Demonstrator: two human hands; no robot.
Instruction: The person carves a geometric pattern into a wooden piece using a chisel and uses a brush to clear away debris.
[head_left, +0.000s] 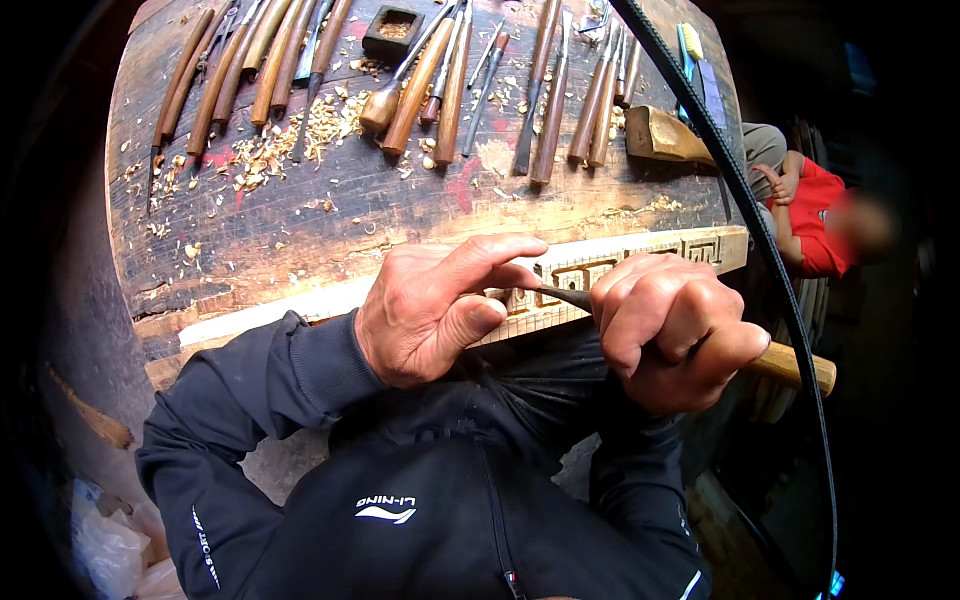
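Note:
My right hand (675, 325) is wrapped around a carving chisel (568, 296). Its dark blade points left, and the end of its wooden handle sticks out on the right. Beside the blade's tip is my left hand (430, 308), its index finger stretched out and thumb apart; another fingertip appears to touch the tip. Under both hands lies a long pale wooden board (585, 268) along the bench's near edge. Square, fret-like recesses are cut into its right part, and drawn grid lines show beside them. My hands cover parts of the board.
Several wooden-handled chisels (415, 100) line the far side of the worn bench (330, 225). Shavings (260, 160) lie about. A wooden mallet (662, 135), a brush (690, 42) and a small dark box (392, 30) are there. A black cable (760, 220) crosses the right side; beyond sits a person in red (815, 225).

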